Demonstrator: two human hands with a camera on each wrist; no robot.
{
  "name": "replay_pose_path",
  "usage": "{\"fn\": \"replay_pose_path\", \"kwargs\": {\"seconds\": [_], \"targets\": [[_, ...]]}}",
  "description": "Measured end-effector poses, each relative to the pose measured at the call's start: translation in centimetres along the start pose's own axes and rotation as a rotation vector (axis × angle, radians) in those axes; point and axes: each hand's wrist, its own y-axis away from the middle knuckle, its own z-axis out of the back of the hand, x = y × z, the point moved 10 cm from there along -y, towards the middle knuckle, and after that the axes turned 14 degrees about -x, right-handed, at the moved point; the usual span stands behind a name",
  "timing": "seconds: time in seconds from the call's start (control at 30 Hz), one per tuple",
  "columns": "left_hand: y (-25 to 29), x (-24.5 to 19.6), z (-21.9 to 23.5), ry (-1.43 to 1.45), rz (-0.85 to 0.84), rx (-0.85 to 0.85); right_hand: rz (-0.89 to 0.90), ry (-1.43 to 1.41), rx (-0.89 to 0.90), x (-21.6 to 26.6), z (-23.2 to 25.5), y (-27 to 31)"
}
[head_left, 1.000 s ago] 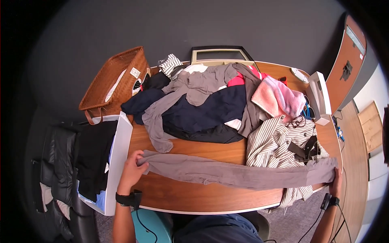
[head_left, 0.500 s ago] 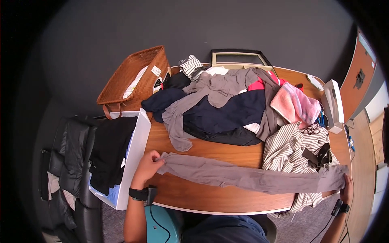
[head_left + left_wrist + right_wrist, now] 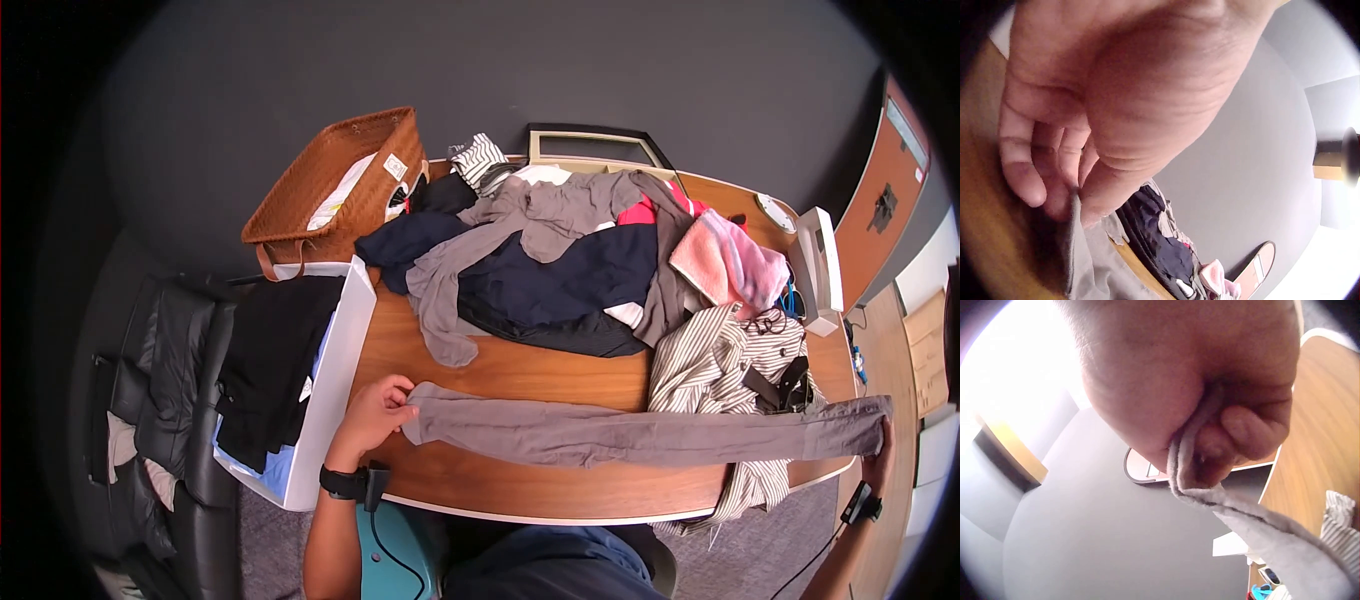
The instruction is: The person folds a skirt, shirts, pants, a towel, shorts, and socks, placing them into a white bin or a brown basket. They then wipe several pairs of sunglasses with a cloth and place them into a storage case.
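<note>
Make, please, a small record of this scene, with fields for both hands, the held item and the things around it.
left hand: pinches one end of the gray cloth strip
right hand: grips the other end
strip position: stretched between the hands, crossing the striped shirt in the head view
pile on table: includes navy garment and pink towel
left side: white box holding black garment; wicker basket behind

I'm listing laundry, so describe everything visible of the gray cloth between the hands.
The gray cloth is a long, narrow strip of soft-looking fabric, lightly wrinkled, with layered edges near the right hand. Stretched lengthwise across the near side of the wooden table, it is pinched at one end by the left hand, gripped at the other by the right, and partly hides the striped garment.
</note>
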Motion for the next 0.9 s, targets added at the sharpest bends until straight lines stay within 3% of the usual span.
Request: {"fn": "replay_pose_path", "kwargs": {"seconds": [0.13,0.23,0.27,0.4,0.6,0.67,0.77,0.8,0.87,0.9], "targets": [[0.5,-0.6,0.2,0.067,0.002,0.037,-0.013,0.034,-0.02,0.0,-0.1,0.3],[-0.1,-0.3,1.3,0.157,-0.014,-0.018,-0.005,-0.006,-0.097,-0.1,2.7,-1.0],[0.0,-0.3,1.5,-0.045,-0.033,-0.031,0.014,0.009,-0.091,0.1,2.9,-0.8],[-0.1,-0.2,1.6,-0.061,0.03,-0.037,-0.004,0.058,-0.095,0.4,2.9,-0.3],[0.7,0.4,0.6,0.337,0.188,-0.044,0.015,0.084,-0.133,0.5,3.7,-1.0],[1.2,-0.4,-0.8,0.165,0.063,0.107,-0.018,0.104,-0.011,0.9,0.5,0.5],[2.1,-4.2,-0.2,0.258,-0.015,0.03,0.02,0.062,0.055,4.8,-6.7,5.1],[2.3,-4.6,-0.5,0.261,-0.015,0.029,0.134,0.041,0.054,6.2,-5.7,4.0],[2.5,-5.3,-0.8,0.215,-0.022,0.044,0.357,0.134,0.209,11.8,-18.5,12.8],[2.3,-5.0,-0.9,0.217,-0.027,0.045,0.391,0.151,0.236,13.0,-21.8,15.3]]}}
